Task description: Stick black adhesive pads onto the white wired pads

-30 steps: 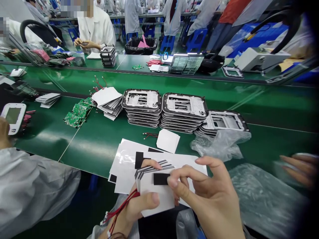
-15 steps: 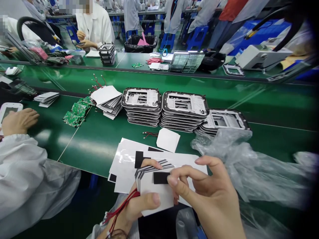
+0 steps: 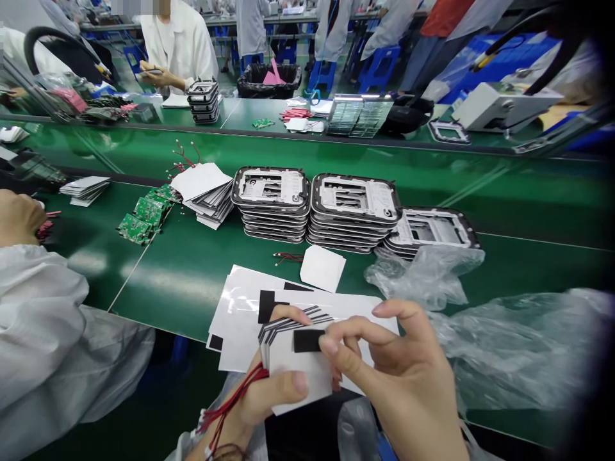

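Observation:
My left hand (image 3: 273, 392) grips a fanned stack of thin white panels (image 3: 307, 368), thumb on the front face and fingers behind. Red wires (image 3: 236, 398) with white connectors hang from the stack over my left wrist. A small black rectangular sticker (image 3: 306, 340) lies against the top panel's upper part. Thumb and forefinger of my right hand (image 3: 398, 362) pinch its right end; the other fingers are bent and apart. Beneath and behind the stack are glossy white sheets (image 3: 243, 320) with black rectangles on them. One white panel (image 3: 323, 267) with red wires lies just beyond.
Stacks of black-and-white frames (image 3: 354, 198) line the bench's far side. Left of them are white panels (image 3: 204, 182) and green circuit boards (image 3: 147, 214). Crumpled clear plastic (image 3: 509, 349) covers the right. A co-worker's sleeve (image 3: 43, 333) is at the left; another person sits across.
My hands keep nearly the same pose on the panels and sticker. At the left, the co-worker's hand has moved left and a white frame there has left view. The plastic on the right has shifted.

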A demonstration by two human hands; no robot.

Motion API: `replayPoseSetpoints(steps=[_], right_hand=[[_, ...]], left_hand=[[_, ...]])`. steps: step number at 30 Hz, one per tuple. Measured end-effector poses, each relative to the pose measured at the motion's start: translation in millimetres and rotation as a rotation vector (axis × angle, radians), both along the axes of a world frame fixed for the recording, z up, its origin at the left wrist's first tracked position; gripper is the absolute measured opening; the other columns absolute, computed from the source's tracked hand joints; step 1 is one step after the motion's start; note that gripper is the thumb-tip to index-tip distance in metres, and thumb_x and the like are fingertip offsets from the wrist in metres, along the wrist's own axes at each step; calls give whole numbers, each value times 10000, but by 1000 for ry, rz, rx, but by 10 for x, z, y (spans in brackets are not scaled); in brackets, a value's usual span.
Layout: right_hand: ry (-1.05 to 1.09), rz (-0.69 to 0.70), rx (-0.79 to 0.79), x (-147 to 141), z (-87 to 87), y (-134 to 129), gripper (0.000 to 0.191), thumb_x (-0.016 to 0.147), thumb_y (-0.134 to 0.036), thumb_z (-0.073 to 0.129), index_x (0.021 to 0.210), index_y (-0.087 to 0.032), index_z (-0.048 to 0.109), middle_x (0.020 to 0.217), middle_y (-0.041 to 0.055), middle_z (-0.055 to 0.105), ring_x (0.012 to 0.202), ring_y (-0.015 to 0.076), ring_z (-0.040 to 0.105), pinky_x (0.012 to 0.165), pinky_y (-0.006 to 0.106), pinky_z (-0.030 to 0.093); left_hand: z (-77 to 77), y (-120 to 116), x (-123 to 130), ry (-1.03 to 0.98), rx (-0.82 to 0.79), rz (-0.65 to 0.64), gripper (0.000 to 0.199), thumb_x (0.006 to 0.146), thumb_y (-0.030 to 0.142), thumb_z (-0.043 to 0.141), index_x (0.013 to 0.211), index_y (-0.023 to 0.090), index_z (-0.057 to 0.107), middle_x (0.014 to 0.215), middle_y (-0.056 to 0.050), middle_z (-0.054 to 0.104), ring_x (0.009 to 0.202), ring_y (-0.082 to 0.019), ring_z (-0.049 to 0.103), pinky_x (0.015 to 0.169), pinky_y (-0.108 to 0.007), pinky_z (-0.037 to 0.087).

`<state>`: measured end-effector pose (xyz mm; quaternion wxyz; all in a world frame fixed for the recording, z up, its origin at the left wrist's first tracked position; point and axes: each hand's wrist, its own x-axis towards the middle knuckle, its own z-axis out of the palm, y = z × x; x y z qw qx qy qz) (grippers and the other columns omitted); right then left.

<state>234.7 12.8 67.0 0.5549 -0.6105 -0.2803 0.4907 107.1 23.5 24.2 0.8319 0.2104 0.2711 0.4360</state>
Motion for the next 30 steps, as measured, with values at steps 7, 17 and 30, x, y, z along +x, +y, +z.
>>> replayPoseSetpoints(steps=[7,17,30], right_hand=[[-48,5,39,17,-64,-11,518,679,-299,805,900,-293,336,641,-28,660,566,163,469,433,270,456],[-152,43,81,31,-114,-23,501,719,-314,782,902,-284,317,655,-31,673,571,164,511,522,304,450],[-163,40,84,9,-105,-34,472,738,-279,763,888,-281,316,641,-53,669,531,142,499,539,292,433]], left_hand=[[-62,31,-27,9,152,-51,469,678,304,741,1095,288,527,963,-19,686,999,-316,657,826,-443,509],[-56,92,-58,-88,276,-143,439,784,281,702,1146,270,455,846,-20,687,893,-236,691,755,-356,524],[38,46,-14,-14,252,-86,418,784,315,677,1128,270,443,813,-6,676,814,-248,686,746,-380,506]])
